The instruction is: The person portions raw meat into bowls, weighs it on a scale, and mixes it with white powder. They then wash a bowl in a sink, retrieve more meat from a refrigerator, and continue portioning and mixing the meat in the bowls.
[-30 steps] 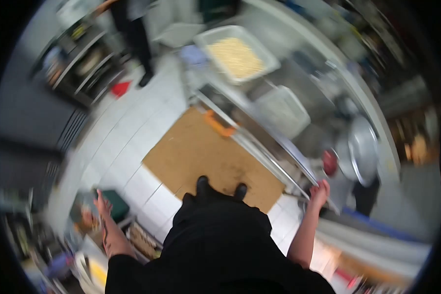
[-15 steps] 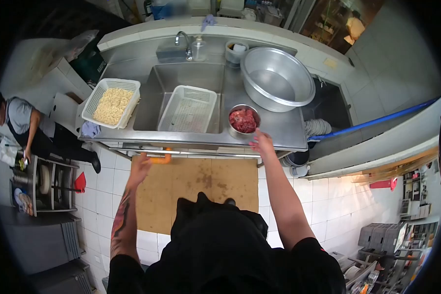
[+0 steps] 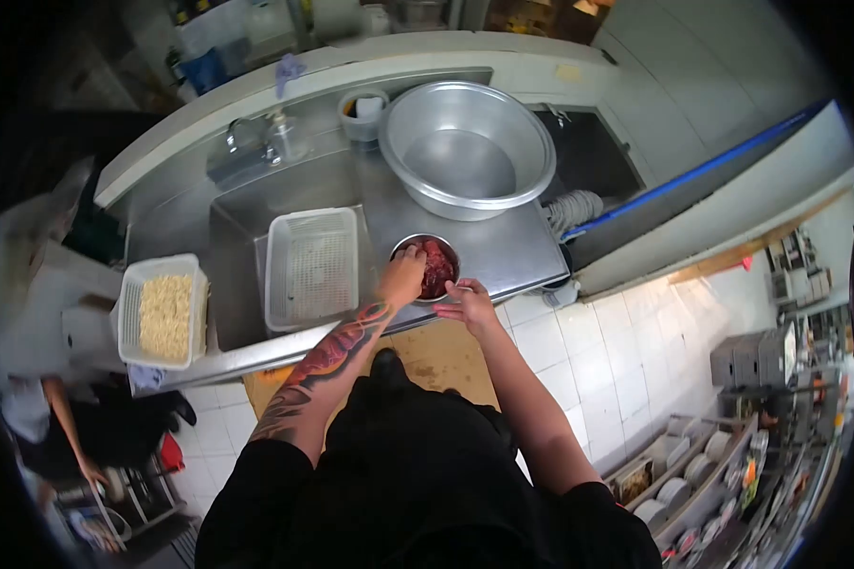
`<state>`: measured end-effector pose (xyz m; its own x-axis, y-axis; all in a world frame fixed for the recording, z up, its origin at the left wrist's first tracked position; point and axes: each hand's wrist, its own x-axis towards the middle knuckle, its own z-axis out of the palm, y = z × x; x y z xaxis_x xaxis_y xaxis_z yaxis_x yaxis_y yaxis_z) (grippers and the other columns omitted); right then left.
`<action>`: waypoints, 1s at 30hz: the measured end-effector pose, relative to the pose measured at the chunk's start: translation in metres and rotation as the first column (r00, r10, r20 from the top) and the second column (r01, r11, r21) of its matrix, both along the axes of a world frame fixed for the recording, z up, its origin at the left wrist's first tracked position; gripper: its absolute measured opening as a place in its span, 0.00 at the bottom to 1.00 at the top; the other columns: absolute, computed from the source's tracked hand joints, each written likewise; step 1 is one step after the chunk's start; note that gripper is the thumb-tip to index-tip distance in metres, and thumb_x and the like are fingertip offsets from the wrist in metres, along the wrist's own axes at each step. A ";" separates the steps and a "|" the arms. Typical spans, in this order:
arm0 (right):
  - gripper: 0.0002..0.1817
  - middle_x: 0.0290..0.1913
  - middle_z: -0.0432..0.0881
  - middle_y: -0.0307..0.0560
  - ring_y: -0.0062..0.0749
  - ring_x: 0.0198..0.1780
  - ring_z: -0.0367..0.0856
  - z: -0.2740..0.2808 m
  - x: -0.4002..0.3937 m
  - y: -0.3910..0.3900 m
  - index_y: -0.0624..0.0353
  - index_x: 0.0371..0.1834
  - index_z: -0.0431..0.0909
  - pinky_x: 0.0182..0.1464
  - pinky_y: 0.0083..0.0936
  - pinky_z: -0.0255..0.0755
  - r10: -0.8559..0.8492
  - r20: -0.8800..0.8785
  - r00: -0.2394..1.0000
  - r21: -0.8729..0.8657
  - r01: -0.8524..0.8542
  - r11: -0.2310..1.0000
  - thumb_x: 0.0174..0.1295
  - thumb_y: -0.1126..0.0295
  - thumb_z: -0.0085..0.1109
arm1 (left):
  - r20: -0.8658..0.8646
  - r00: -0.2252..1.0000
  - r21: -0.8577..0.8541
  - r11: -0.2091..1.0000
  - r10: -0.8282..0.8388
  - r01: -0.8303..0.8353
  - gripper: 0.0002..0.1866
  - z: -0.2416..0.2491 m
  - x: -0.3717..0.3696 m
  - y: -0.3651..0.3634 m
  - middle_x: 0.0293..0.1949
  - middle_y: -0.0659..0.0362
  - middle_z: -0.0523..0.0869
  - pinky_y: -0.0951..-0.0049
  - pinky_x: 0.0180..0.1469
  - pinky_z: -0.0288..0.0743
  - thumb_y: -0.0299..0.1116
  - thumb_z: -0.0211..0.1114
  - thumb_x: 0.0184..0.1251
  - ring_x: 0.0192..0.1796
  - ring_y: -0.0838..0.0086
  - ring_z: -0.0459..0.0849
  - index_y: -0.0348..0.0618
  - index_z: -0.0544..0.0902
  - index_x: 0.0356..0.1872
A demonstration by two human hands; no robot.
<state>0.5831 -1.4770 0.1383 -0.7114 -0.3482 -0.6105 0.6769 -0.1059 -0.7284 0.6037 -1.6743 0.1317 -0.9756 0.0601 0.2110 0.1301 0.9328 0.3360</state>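
Observation:
A round metal bowl [image 3: 458, 258] of raw red meat [image 3: 437, 269] stands near the front edge of the steel counter. My left hand [image 3: 404, 275] is at the bowl's left side, its fingers curled over the rim against the meat. Its thumb cannot be made out clearly. At the front right of the bowl is my right hand [image 3: 470, 307], fingers apart and stretched toward the rim, with nothing in them. Behind the bowl sits a large aluminium basin [image 3: 460, 166].
A white perforated basket [image 3: 313, 270] lies in the sink [image 3: 237, 223]. Left of it, another white basket [image 3: 200, 318] holds pale noodle-like strips [image 3: 165, 316]. A soap bottle [image 3: 285, 137] and a plastic tub [image 3: 363, 114] stand behind. Another person [image 3: 67, 417] is at far left.
My left hand has swung from below the counter edge to the meat bowl. My right hand stays beside the bowl. The view has turned, and the counter appears shifted left.

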 end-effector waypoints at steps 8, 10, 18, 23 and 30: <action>0.17 0.43 0.79 0.57 0.56 0.33 0.90 0.002 0.011 -0.010 0.59 0.47 0.63 0.32 0.45 0.90 -0.174 -0.013 0.985 0.012 0.174 0.985 0.67 0.71 0.65 | 0.078 0.887 0.213 0.876 -0.456 0.432 0.14 0.018 0.009 -0.035 0.58 0.41 0.83 0.55 0.64 0.75 0.27 0.64 0.64 0.60 0.46 0.81 0.43 0.88 0.50; 0.16 0.43 0.79 0.58 0.57 0.33 0.89 0.004 0.009 -0.010 0.61 0.48 0.63 0.32 0.45 0.90 -0.176 0.045 0.983 0.037 0.175 0.984 0.67 0.73 0.63 | 0.244 0.759 0.374 0.781 -0.604 0.501 0.12 0.046 0.000 -0.046 0.56 0.42 0.85 0.56 0.63 0.77 0.28 0.63 0.66 0.57 0.48 0.84 0.47 0.89 0.48; 0.25 0.41 0.80 0.70 0.63 0.30 0.88 0.003 0.002 -0.018 0.76 0.60 0.61 0.27 0.48 0.89 -0.148 0.079 0.986 0.107 0.139 0.985 0.63 0.78 0.58 | 0.069 0.885 0.283 0.860 -0.461 0.425 0.25 0.046 -0.022 -0.018 0.67 0.48 0.78 0.56 0.68 0.71 0.30 0.69 0.62 0.68 0.48 0.74 0.38 0.79 0.62; 0.19 0.38 0.79 0.65 0.60 0.25 0.87 0.020 0.004 0.044 0.75 0.52 0.67 0.22 0.47 0.88 -0.230 0.031 0.973 0.139 0.223 0.965 0.60 0.78 0.57 | 0.126 0.802 0.253 0.801 -0.583 0.543 0.27 0.052 -0.030 0.045 0.69 0.48 0.76 0.55 0.72 0.65 0.32 0.69 0.62 0.69 0.47 0.72 0.38 0.78 0.64; 0.13 0.32 0.82 0.62 0.52 0.23 0.87 0.048 0.011 0.229 0.67 0.49 0.67 0.21 0.42 0.87 -0.410 -0.027 0.912 -0.003 0.410 0.912 0.62 0.78 0.54 | -0.197 0.797 0.295 0.741 -0.571 0.603 0.16 0.116 -0.058 0.247 0.59 0.50 0.83 0.53 0.65 0.71 0.26 0.63 0.66 0.60 0.49 0.79 0.38 0.84 0.54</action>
<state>0.5943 -1.2478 0.1861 -0.8074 -0.0210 -0.5896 0.5545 -0.3682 -0.7463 0.5461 -1.4274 0.2477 -0.7462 0.5266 0.4073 0.6590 0.4981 0.5635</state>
